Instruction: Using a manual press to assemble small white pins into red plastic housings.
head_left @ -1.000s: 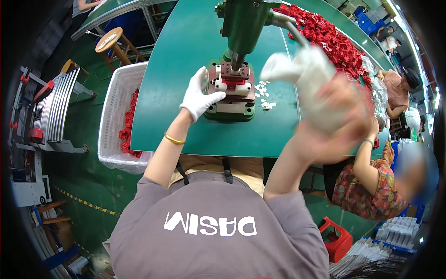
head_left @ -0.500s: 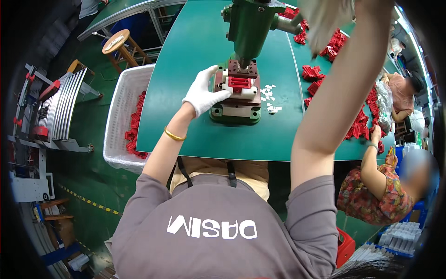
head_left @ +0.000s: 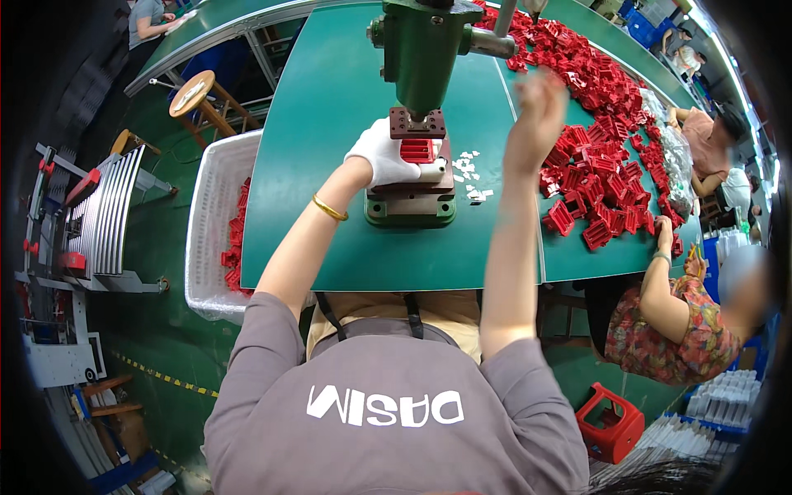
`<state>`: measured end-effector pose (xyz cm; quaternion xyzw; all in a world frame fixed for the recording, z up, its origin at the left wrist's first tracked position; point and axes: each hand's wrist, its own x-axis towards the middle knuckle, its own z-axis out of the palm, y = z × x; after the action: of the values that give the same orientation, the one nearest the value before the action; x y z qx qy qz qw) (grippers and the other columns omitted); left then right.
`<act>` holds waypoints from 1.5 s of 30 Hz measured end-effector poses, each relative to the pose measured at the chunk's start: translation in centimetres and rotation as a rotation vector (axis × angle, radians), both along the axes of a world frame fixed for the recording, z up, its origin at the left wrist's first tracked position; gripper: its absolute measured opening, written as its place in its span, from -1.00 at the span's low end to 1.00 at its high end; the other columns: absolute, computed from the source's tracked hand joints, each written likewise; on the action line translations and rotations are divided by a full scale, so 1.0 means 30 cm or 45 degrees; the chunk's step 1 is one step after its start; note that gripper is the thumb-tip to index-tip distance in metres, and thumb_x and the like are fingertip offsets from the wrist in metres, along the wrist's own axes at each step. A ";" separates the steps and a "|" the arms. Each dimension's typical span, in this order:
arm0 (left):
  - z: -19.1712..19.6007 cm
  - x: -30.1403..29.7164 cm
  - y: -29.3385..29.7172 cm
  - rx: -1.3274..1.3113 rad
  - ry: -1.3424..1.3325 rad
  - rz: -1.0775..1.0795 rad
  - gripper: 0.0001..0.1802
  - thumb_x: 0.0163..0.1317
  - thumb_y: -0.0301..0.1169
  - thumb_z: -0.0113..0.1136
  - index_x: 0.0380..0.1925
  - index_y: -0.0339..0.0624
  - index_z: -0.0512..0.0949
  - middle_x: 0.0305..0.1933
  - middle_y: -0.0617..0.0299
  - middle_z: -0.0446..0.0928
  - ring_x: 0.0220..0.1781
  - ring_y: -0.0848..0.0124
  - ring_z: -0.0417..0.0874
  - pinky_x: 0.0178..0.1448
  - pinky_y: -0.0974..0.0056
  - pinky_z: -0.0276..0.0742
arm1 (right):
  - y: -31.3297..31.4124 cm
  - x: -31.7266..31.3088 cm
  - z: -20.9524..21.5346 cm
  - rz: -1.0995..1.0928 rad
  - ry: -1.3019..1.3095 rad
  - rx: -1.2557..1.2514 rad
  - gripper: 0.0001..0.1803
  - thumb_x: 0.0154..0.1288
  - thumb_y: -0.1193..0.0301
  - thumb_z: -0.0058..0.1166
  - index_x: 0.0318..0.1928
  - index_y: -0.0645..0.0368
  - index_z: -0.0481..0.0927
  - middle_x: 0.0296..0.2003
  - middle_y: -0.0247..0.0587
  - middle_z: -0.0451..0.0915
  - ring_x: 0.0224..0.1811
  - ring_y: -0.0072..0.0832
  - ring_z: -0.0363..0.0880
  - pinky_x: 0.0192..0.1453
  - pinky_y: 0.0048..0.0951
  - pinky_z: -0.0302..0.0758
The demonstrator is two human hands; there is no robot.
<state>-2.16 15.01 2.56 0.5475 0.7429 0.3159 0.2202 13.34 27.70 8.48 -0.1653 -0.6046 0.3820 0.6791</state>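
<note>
On our flat green bench [head_left: 330, 256], we have the green metal hand press [head_left: 421, 62], with a red plastic part [head_left: 417, 151] on its base. Small flat white pieces [head_left: 464, 173] lie just right of the press; farther right, a heap of red plastic parts [head_left: 606, 177]. Left of the bench stands a rectangular white plastic basket [head_left: 205, 239] holding more red parts [head_left: 235, 243]; behind it, a round wooden stool [head_left: 192, 92].

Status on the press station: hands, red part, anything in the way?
Left hand gloved, at the red part, grip unclear. Right hand raised, blurred. Red part below brown press block. Small white pieces off to the right.
</note>
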 end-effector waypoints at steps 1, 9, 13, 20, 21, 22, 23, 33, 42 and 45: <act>-0.008 -0.004 0.006 0.001 -0.002 -0.005 -0.39 -0.20 -0.27 0.46 -0.06 -0.17 0.54 -0.12 0.09 0.61 -0.09 0.20 0.65 0.12 0.25 0.56 | -0.048 0.025 -0.146 0.084 -0.009 -0.169 -0.78 0.42 0.36 -0.01 -0.10 0.26 0.53 -0.30 -0.31 0.57 -0.32 -0.61 0.46 -0.23 -0.56 0.38; 0.028 -0.008 -0.081 0.384 -0.744 0.077 -0.31 -0.09 -0.46 0.40 0.09 -0.35 0.33 0.02 0.07 0.52 0.03 0.37 0.58 0.17 0.28 0.52 | -0.378 0.154 -0.468 0.562 -0.257 -0.782 -0.76 0.44 0.48 -0.04 0.05 0.29 0.46 -0.29 -0.23 0.61 -0.37 -0.62 0.56 -0.20 -0.55 0.55; 0.027 0.052 -0.198 0.465 -0.453 0.386 -0.25 -0.12 -0.45 0.38 0.12 -0.39 0.28 0.03 0.04 0.49 0.03 0.32 0.58 0.20 0.25 0.52 | -0.421 0.167 -0.397 0.716 -0.324 -0.806 -0.63 0.49 0.36 -0.06 0.20 0.28 0.40 -0.13 -0.12 0.64 -0.29 -0.57 0.64 -0.16 -0.54 0.54; -0.021 0.212 -0.342 0.525 -0.365 0.186 -0.26 -0.13 -0.45 0.36 0.14 -0.29 0.32 0.10 0.10 0.41 0.17 0.32 0.48 0.29 0.22 0.44 | -0.466 0.120 -0.355 0.952 -0.138 -0.916 -0.58 0.56 0.32 -0.20 0.25 0.34 0.39 0.02 -0.11 0.60 -0.05 -0.42 0.65 0.12 -0.38 0.57; -0.022 0.222 -0.357 0.523 -0.366 0.188 -0.26 -0.13 -0.45 0.36 0.14 -0.29 0.32 0.10 0.10 0.41 0.17 0.32 0.48 0.29 0.22 0.44 | -0.473 0.121 -0.359 0.953 -0.139 -0.918 -0.58 0.56 0.32 -0.20 0.25 0.34 0.39 0.02 -0.11 0.60 -0.05 -0.42 0.65 0.12 -0.38 0.57; -0.019 0.232 -0.372 0.556 -0.292 0.198 -0.27 -0.13 -0.46 0.36 0.14 -0.28 0.32 0.12 0.11 0.40 0.17 0.32 0.48 0.29 0.22 0.44 | -0.481 0.123 -0.365 0.984 -0.120 -0.949 -0.58 0.56 0.33 -0.19 0.25 0.34 0.40 0.03 -0.10 0.60 -0.04 -0.41 0.65 0.11 -0.38 0.57; -0.014 0.241 -0.386 0.588 -0.216 0.209 -0.27 -0.13 -0.46 0.36 0.13 -0.28 0.32 0.13 0.12 0.38 0.17 0.32 0.48 0.30 0.21 0.44 | -0.490 0.127 -0.368 1.017 -0.102 -0.981 -0.58 0.55 0.34 -0.19 0.26 0.35 0.40 0.04 -0.09 0.59 -0.03 -0.40 0.65 0.10 -0.37 0.58; -0.006 0.284 -0.466 0.572 -0.498 0.168 -0.24 -0.08 -0.47 0.39 0.19 -0.25 0.31 0.14 0.14 0.43 0.20 0.36 0.47 0.35 0.23 0.38 | -0.547 0.187 -0.339 1.072 -0.084 -0.947 -0.58 0.53 0.37 -0.17 0.27 0.34 0.41 0.01 -0.11 0.62 -0.03 -0.43 0.64 0.07 -0.38 0.58; 0.018 0.326 -0.560 0.580 -1.107 0.069 -0.16 -0.06 -0.52 0.41 0.29 -0.26 0.27 0.22 0.16 0.42 0.25 0.36 0.46 0.34 0.26 0.41 | -0.642 0.251 -0.260 0.922 -0.205 -0.657 -0.61 0.45 0.40 0.02 0.20 0.33 0.46 -0.09 -0.17 0.66 -0.07 -0.58 0.59 0.06 -0.53 0.49; 0.016 0.347 -0.586 0.636 -1.184 0.032 -0.17 -0.06 -0.52 0.41 0.28 -0.27 0.28 0.24 0.16 0.41 0.26 0.34 0.46 0.34 0.26 0.41 | -0.664 0.274 -0.239 0.929 -0.212 -0.603 -0.60 0.42 0.45 0.07 0.19 0.35 0.45 -0.10 -0.16 0.66 -0.07 -0.59 0.59 0.06 -0.54 0.49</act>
<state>8.24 -2.57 3.03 0.3763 0.4752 0.6956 0.3856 21.55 7.78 1.30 -0.1222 -0.5718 0.7102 0.3922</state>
